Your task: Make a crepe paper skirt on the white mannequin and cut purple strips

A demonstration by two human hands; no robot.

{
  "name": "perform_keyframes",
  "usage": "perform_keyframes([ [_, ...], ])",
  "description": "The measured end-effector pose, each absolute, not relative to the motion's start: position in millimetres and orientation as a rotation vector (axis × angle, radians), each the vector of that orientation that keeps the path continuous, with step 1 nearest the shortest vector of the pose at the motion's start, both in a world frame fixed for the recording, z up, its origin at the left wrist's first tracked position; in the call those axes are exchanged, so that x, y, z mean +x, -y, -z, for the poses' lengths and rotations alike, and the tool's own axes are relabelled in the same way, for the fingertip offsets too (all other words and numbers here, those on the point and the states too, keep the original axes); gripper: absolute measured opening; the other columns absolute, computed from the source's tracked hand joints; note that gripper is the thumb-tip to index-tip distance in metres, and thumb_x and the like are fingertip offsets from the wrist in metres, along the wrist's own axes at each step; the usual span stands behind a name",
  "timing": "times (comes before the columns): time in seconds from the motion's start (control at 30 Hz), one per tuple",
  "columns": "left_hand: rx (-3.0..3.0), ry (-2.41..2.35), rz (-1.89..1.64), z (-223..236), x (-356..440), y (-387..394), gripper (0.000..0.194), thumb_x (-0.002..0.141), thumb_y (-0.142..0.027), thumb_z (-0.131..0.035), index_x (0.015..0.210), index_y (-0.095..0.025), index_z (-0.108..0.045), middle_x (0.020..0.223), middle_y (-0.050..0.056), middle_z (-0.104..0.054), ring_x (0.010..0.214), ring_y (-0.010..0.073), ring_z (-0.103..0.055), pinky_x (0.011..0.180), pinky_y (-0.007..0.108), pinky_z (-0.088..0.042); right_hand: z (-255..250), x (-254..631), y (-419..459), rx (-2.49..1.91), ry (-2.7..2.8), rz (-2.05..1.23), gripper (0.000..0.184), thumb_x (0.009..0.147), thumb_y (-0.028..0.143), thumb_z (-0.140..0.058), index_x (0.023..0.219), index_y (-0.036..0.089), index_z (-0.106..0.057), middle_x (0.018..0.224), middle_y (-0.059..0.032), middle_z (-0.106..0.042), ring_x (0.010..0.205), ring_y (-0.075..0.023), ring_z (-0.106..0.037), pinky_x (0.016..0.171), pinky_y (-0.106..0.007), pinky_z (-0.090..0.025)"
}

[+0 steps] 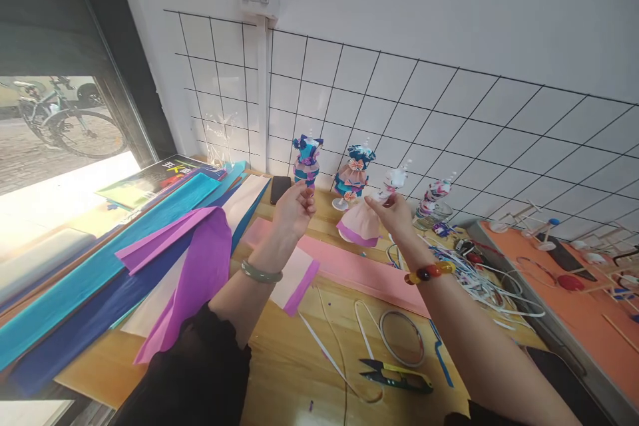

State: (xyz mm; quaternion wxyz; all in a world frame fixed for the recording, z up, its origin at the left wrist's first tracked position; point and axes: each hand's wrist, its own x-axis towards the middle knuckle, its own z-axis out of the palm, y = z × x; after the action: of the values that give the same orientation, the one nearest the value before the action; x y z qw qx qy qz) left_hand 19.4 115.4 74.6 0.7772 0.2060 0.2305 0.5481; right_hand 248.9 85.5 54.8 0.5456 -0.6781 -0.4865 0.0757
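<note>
My right hand (394, 213) pinches the waist of a white doll figure (394, 178), which wears a pale pink crepe-paper skirt (360, 221) with a purple hem. My left hand (295, 208) has its fingertips pressed together just in front of a blue and purple doll figure (307, 158); what they hold, if anything, is hidden. Between the hands, farther back, stands another doll figure (352, 173) in teal and peach with bows. A fourth, pink and white figure (434, 196) is right of my right hand.
Purple crepe paper (204, 266) and blue strips (114, 259) lie at left. A pink strip (349, 266) crosses the wooden table (279, 373). Yellow-black thread snips (397, 376) and a wire coil (402, 338) lie in front; tangled white strips (479, 286) at right. A phone (280, 190) lies behind.
</note>
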Motion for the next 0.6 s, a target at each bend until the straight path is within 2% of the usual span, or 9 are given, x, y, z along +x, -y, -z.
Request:
perform_keyframes([
  [0.33, 0.393, -0.486, -1.197, -70, 16, -124, 0.016, 0.074, -0.009, -0.054, 0.088, -0.016, -0.052, 0.061, -0.002, -0.051, 0.046, 0.0050, -0.042, 0.042, 0.016, -0.029, -37, 244, -95, -1.665, 1.201, -0.166, 0.056, 0.052, 0.059, -0.071, 0.084, 0.017, -0.053, 0.077, -0.0050, -0.062, 0.068, -0.0196, -0.056, 0.057, -0.031, -0.042],
  [0.6, 0.398, -0.501, -1.162, -64, 21, -124, 0.016, 0.073, -0.009, -0.055, 0.088, -0.015, -0.053, 0.060, -0.001, -0.051, 0.046, 0.0047, -0.042, 0.042, 0.016, -0.029, -34, 243, -94, -1.583, 1.285, -0.209, 0.053, 0.058, 0.058, -0.069, 0.090, 0.019, -0.052, 0.082, -0.0059, -0.064, 0.074, -0.0217, -0.059, 0.061, -0.034, -0.046],
])
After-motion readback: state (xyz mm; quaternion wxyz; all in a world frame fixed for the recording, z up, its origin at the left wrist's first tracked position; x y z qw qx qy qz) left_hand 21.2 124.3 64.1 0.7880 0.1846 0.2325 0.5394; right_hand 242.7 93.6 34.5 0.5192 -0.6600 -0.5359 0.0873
